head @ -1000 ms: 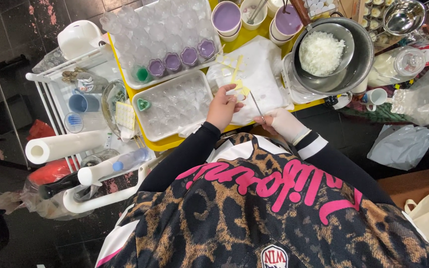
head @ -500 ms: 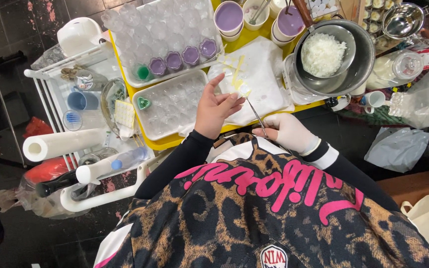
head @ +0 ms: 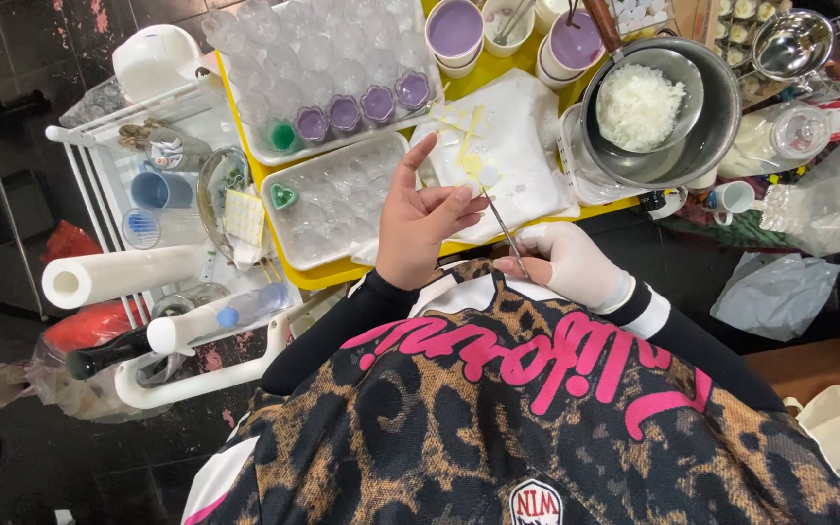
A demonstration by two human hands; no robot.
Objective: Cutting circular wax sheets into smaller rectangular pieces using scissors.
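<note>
Left hand, bare, hovers above the front edge of the yellow desk with index finger raised and the other fingers loosely curled, clamped on nothing that can be made out. Right hand, in a white glove, is closed around the lower end of thin silver metal tweezers, whose tips point up toward a white sheet of paper carrying pale yellow strips and small white round stickers; whether the tips pinch anything is too small to tell.

Seen from the head camera, the tweezers look light, stiff and smooth, so in my judgement a pinch low on the shaft, as the gloved hand has it, gives the steadiest tip. The stickers seem flimsy and tacky, best lifted by an edge.

Just left of the paper lies a clear plastic tray of small empty moulds, one green heart-shaped piece in its corner. Behind it, a second clear mould tray holds purple-filled cups and one green cup. Farther back stand white cups of lilac liquid, and to the right a steel bowl of white wax flakes sits inside a larger steel pot. A white paper roll lies on the white trolley at the left.
</note>
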